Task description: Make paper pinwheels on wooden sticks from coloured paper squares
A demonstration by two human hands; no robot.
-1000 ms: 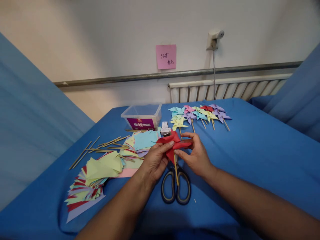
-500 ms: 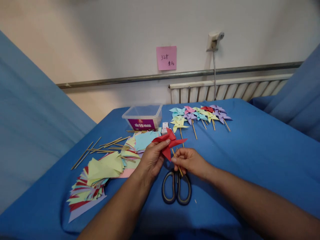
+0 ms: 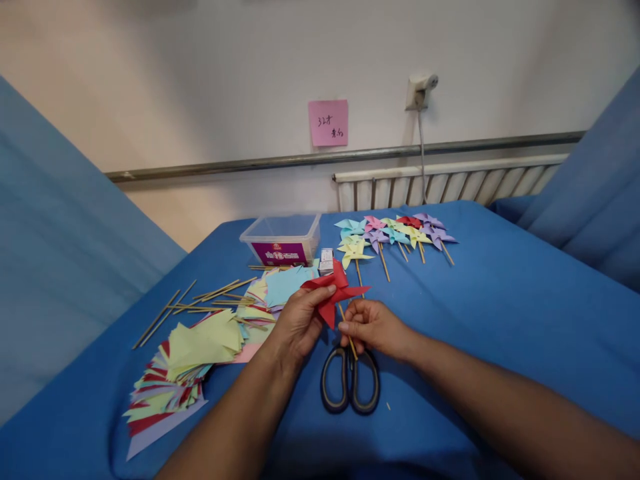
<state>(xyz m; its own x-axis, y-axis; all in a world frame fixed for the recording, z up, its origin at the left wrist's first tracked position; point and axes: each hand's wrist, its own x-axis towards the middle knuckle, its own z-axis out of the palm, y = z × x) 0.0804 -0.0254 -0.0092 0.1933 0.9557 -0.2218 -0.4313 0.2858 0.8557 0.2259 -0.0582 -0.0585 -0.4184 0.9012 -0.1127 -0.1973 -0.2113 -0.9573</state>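
Observation:
A red paper pinwheel (image 3: 334, 291) is held just above the blue cloth. My left hand (image 3: 299, 325) pinches one of its blades between thumb and fingers. My right hand (image 3: 373, 326) is closed round the pinwheel's thin wooden stick (image 3: 349, 339) just under the red paper. Directly below both hands, a pair of scissors (image 3: 349, 381) with black and yellow handles lies flat on the cloth.
Left of my hands lie stacks of cut coloured paper (image 3: 200, 347) and several loose wooden sticks (image 3: 200, 297). Behind them stand a clear plastic box (image 3: 283, 238) and a small white box (image 3: 326, 261). Several finished pinwheels (image 3: 395, 233) lie in a row at the back.
My right hand slid from the red paper's right blade down to the stick. The pinwheel tipped up and back a little in my left hand. The camera shifted slightly.

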